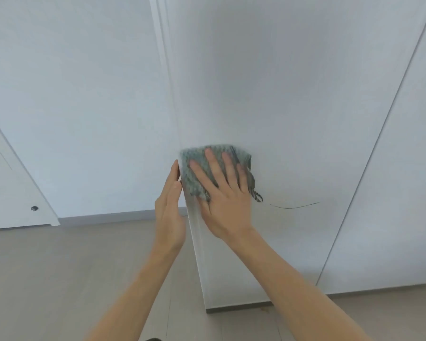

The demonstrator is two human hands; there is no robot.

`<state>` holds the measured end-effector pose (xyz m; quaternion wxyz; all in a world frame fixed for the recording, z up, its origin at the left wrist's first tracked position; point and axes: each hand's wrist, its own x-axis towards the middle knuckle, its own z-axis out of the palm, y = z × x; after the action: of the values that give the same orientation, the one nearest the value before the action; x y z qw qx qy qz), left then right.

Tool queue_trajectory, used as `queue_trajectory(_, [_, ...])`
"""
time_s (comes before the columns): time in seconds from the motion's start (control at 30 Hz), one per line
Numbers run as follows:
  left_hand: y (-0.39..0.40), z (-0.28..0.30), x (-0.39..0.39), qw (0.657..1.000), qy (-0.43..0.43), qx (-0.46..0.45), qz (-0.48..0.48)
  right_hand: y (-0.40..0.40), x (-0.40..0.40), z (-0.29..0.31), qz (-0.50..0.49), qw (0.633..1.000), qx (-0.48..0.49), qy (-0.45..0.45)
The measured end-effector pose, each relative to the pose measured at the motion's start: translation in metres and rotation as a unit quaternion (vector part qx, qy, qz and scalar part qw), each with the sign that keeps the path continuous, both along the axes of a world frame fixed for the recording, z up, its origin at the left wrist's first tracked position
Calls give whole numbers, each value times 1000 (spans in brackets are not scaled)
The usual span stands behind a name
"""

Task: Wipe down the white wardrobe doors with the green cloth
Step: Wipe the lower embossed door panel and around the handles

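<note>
At the far left a white panel door [15, 193] with a small dark fitting [34, 208] stands above the pale wooden floor [59, 279]. Right of it, the left hand [169, 212] rests with straight fingers against the left edge of the open white wardrobe door [293, 119]. The right hand [225, 195] presses the knobbly green cloth [197, 166] flat on that door's face, near its left edge, fingers spread and straight. A striped loop [256, 196] hangs from the cloth's right side. Further right a thin dark thread [295, 206] lies on the door, then another white wardrobe door [403, 168]
</note>
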<state>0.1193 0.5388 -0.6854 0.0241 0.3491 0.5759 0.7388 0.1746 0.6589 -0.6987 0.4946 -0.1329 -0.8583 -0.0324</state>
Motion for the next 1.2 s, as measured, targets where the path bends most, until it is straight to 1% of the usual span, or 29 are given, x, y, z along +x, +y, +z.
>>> queue_trajectory(0.07, [1, -4, 0, 1000, -1, -1, 10, -5, -8, 34, -5, 999, -20, 29])
queue_trajectory(0.1, [1, -6, 0, 1000, -1, 4, 12, -5, -10, 37, -8, 999, -18, 36])
queue_trajectory(0.17, [2, -8, 0, 1000, 3, 15, 17, -1, -9, 18, -9, 999, 0, 33])
queue_trajectory(0.27, [3, -12, -2, 1000, 5, 14, 23, 6, -4, -48, -14, 1000, 20, -14])
queue_trajectory(0.4, [4, -15, 7, 1000, -13, 9, 12, 5, 14, -170, -23, 990, 11, -138])
queue_trajectory(0.43, [3, -16, 9, 1000, -14, 7, 6, 3, 20, -191, -16, 986, 6, -163])
queue_trajectory(0.5, [1, -21, 9, 1000, -8, -9, 1, 3, 28, -208, -6, 982, -15, -186])
queue_trajectory(0.57, [-4, -29, 6, 999, 5, -37, 4, 2, 28, -197, -4, 982, -26, -187])
queue_trajectory(0.6, [-6, -34, 6, 999, 7, -52, 8, -1, 26, -182, 0, 985, -24, -171])
queue_trajectory(0.63, [-7, -38, 5, 998, 8, -60, 10, -4, 23, -161, 8, 990, -22, -143])
queue_trajectory(0.73, [-5, -42, 7, 998, 1, -60, 12, -10, 4, -69, 33, 998, -30, -32])
queue_trajectory(0.8, [-3, -42, 10, 998, 2, -56, 10, -11, -6, -24, 27, 999, -31, 7])
queue_trajectory(0.87, [-4, -44, 9, 999, -7, -44, 12, -12, -11, -19, 16, 1000, -13, 11])
queue_trajectory(0.9, [-4, -46, 8, 999, -14, -37, 11, -11, -11, -32, 15, 1000, -11, 4])
queue_trajectory(0.97, [-6, -47, 6, 999, -25, -33, 13, -9, -7, -81, 18, 999, -10, -28])
queue_trajectory(1.03, [-8, -44, 9, 999, -36, -32, 9, -5, 5, -150, 25, 995, 3, -101])
queue_trajectory(1.1, [-7, -40, 13, 998, -62, -9, -5, 2, 24, -218, 42, 980, 30, -191])
queue_trajectory(1.13, [-5, -39, 13, 997, -76, 3, -10, 5, 33, -241, 51, 974, 32, -220])
queue_trajectory(1.2, [-4, -39, 13, 996, -90, 12, -11, 11, 43, -259, 67, 970, 12, -233])
